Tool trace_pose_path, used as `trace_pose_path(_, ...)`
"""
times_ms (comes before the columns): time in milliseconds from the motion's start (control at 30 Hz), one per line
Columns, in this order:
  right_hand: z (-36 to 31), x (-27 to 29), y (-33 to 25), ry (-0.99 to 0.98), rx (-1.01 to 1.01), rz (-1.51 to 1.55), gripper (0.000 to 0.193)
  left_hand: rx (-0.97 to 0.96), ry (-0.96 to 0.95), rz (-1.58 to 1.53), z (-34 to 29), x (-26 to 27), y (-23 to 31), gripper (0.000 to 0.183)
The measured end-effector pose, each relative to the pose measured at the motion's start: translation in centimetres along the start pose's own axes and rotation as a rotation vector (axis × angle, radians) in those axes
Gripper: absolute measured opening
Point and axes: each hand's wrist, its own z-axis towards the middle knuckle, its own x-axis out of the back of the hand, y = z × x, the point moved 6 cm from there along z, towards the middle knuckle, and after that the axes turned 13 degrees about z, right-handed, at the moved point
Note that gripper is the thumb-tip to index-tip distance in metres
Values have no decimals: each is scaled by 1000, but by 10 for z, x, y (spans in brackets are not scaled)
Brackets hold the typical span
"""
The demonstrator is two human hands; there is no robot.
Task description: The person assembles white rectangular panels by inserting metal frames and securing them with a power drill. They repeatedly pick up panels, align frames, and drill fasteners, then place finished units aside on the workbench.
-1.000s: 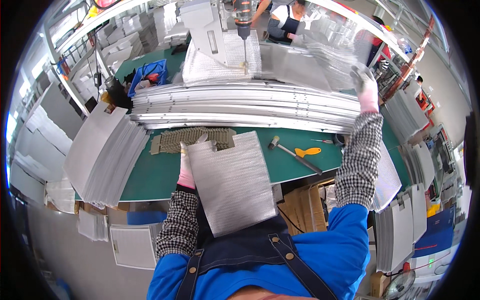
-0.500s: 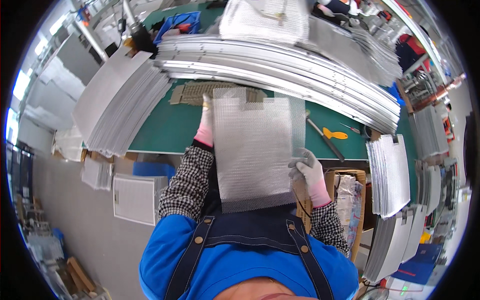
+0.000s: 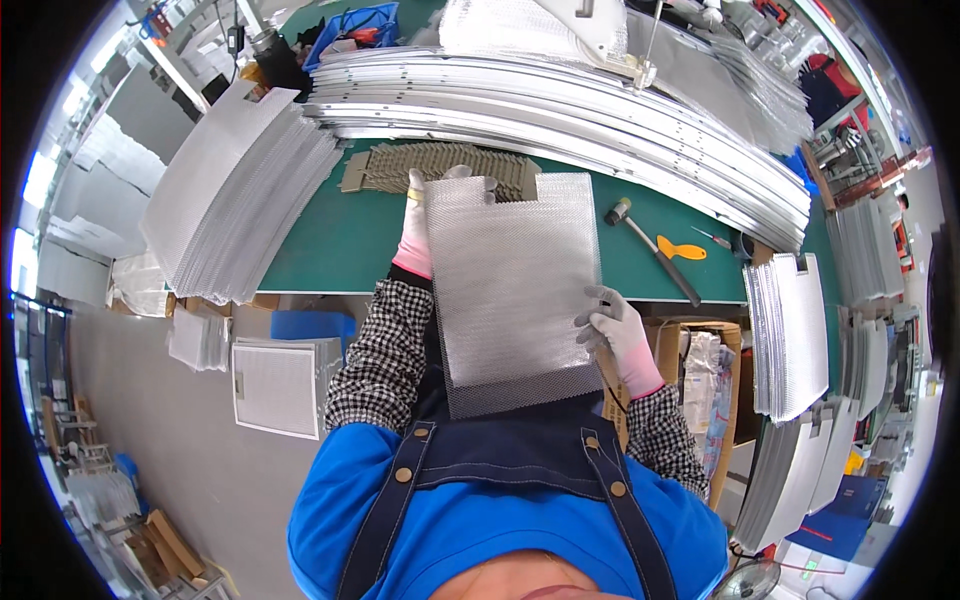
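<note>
Upright before my chest is a silvery metal mesh sheet (image 3: 515, 280) with a notch in its top edge, and a second mesh layer seems to show along its lower edge. My left hand (image 3: 416, 225), in a white and pink glove, grips it at the upper left, with some fingers behind the top edge. At the right edge, my right hand (image 3: 622, 335), gloved with grey fingertips, has its fingers bent and apart, touching or very close to the mesh. Just beyond the sheet, a row of grey-brown slotted strips (image 3: 385, 168) lies on the green table (image 3: 330, 250).
A mallet (image 3: 655, 252) and a yellow scraper (image 3: 682, 249) lie to the right. Long metal profiles (image 3: 560, 105) are stacked across the back. Mesh sheet stacks stand at left (image 3: 240, 200) and right (image 3: 790, 335). An open carton (image 3: 733, 400) is below the right table edge.
The mesh layer that stuck out past the right side now lies nearly in line with the front sheet. My right hand stays by that edge. The whole view has shifted slightly.
</note>
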Motion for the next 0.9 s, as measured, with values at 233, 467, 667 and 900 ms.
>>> trace_pose_path(233, 1, 4, 8, 50, 80, -5, 53, 25, 203, 58, -10, -18, -3, 88)
trace_pose_path(467, -49, 124, -113, 552, 590, -1039, 37, -100, -69, 252, -2, 6, 7, 104)
trace_pose_path(667, -145, 306, -186, 1164, 258, -1497, 71, -59, 40, 332, 2, -7, -2, 100)
trace_pose_path(900, -152, 415, -177, 805, 193, -1077, 68, -52, -53, 269, 4, -8, -5, 99)
